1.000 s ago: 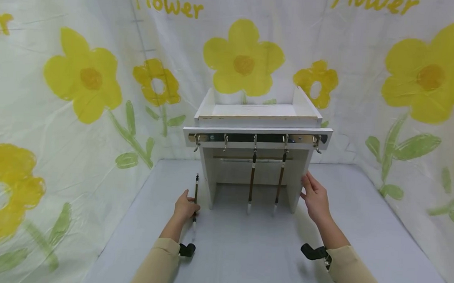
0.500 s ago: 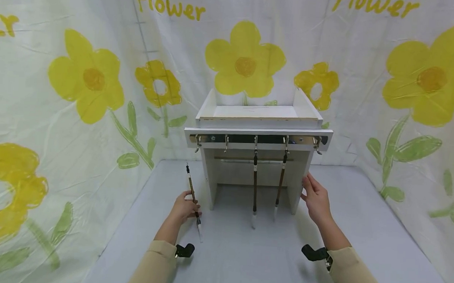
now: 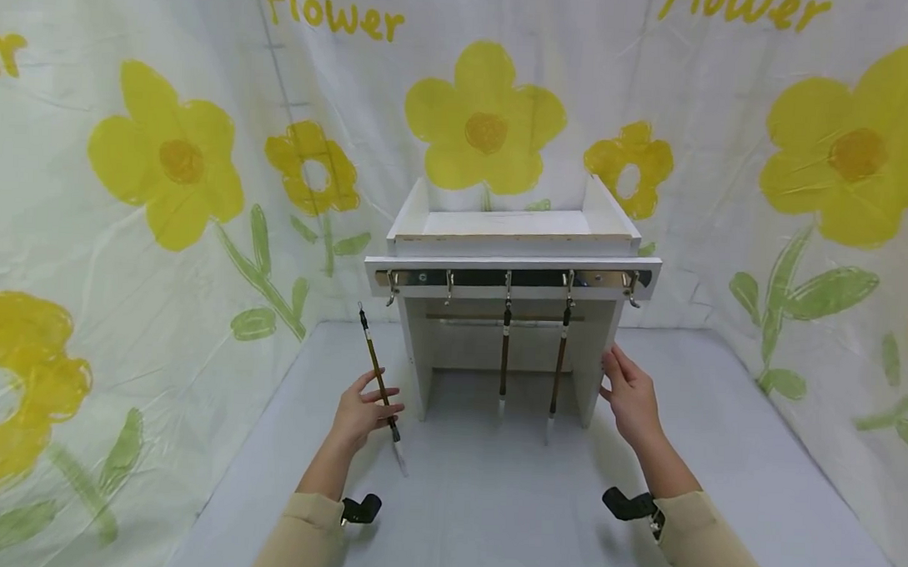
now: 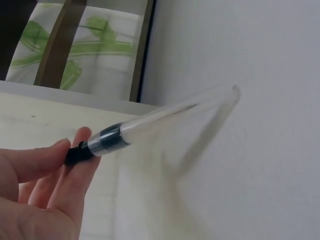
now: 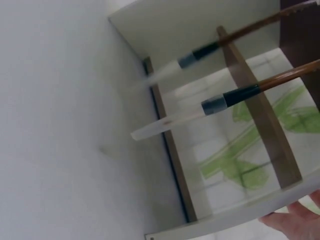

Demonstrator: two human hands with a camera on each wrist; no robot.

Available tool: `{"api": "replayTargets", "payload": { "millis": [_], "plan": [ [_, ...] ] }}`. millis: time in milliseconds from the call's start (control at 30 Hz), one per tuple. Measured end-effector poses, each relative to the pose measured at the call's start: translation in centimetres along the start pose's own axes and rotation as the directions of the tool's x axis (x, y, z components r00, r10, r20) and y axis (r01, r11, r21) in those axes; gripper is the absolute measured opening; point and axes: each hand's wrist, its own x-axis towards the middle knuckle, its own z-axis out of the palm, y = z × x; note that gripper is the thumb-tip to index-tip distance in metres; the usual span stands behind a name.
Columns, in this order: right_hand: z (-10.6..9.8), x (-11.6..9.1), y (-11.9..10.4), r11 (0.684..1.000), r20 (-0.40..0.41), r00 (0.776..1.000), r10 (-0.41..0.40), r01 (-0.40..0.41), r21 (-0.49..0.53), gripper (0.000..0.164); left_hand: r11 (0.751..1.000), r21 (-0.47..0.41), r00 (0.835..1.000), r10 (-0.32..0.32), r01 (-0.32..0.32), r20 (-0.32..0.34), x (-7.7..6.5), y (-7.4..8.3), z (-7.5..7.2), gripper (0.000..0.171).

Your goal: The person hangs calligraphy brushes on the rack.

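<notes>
In the head view my left hand (image 3: 358,415) holds a calligraphy brush (image 3: 374,354) at a slant, left of the white shelf (image 3: 511,247). The brush's hanging loop points up; its clear-capped tip points down. Up close, thumb and fingers pinch its black lower part, and the bristles show through the clear cap (image 4: 165,113). My right hand (image 3: 634,404) touches the outside of the shelf's right side panel, its fingertips (image 5: 272,218) against it in the right wrist view. Two more brushes, one brush (image 3: 505,360) at the middle and another brush (image 3: 560,362) to its right, hang from hooks.
Along the shelf's front runs a metal rail (image 3: 478,278) with several hooks; the left hook (image 3: 392,288), its neighbour and the far right hook (image 3: 632,288) bear nothing. A grey-white table (image 3: 483,518) lies beneath. A flower-painted curtain (image 3: 399,148) stands behind.
My left hand has picked the brush up off the table; its loop end has risen and tilted left. The middle hanging brush has swung slightly. My right hand stays at the shelf panel.
</notes>
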Motion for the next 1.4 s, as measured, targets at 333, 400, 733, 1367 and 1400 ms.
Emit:
{"api": "replayTargets", "payload": {
  "millis": [333, 400, 733, 1367, 1400],
  "plan": [
    [-0.2, -0.1, -0.1, 1.0, 0.006, 1.0, 0.015, -0.015, 0.017, 0.059, 0.997, 0.048, 0.998, 0.061, -0.062, 0.018, -1.7, 0.9, -0.4, 0.063],
    [-0.3, 0.0, 0.0, 1.0, 0.011, 1.0, 0.019, -0.019, 0.017, 0.059, 0.996, 0.054, 0.997, 0.072, -0.072, 0.006, -2.0, 1.1, -0.5, 0.063],
    [-0.2, -0.2, -0.2, 1.0, 0.015, 1.0, 0.02, -0.02, 0.016, 0.061, 0.978, 0.034, 0.971, 0.207, -0.204, -0.116, -3.4, 1.6, -0.4, 0.068],
    [-0.1, 0.1, 0.0, 0.999, 0.007, 1.0, 0.021, -0.021, 0.028, 0.058, 0.88, 0.165, 0.877, 0.467, -0.446, -0.117, -6.4, 3.2, 2.9, 0.064],
    [-0.1, 0.1, 0.0, 0.999, 0.009, 1.0, 0.023, -0.023, 0.029, 0.059, 0.876, 0.167, 0.874, 0.473, -0.453, -0.114, -6.5, 3.2, 3.2, 0.064]
  ]
}}
